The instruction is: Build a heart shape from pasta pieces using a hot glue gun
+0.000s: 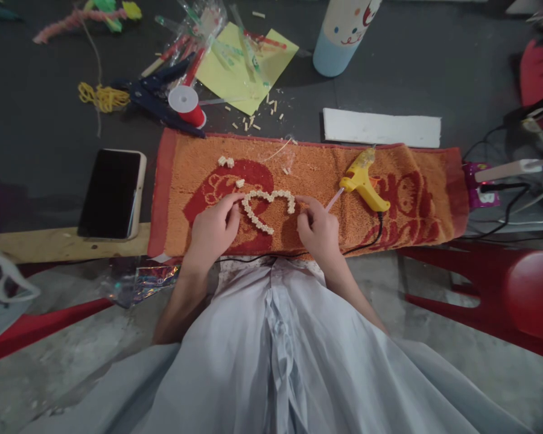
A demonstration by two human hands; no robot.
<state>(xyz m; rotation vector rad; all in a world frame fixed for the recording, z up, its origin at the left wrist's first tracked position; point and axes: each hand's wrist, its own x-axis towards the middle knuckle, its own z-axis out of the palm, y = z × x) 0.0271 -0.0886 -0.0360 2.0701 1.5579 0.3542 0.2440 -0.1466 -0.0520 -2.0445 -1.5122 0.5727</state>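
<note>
On an orange and red towel lies a heart outline made of small cream-coloured pieces, with a gap along its lower right side. My left hand rests at its left edge, index finger stretched out to the upper left curve. From the other side my right hand points its index finger at the upper right curve; its other fingers are curled. Neither hand grips anything. Small clusters of the same pieces sit above the heart. A yellow glue gun with a glue stick in its back lies right of my right hand.
A phone lies left of the towel. Behind it are blue pliers, a red thread spool, yellow paper with loose bits, a white strip and a bottle. The glue gun's black cord runs along the front edge.
</note>
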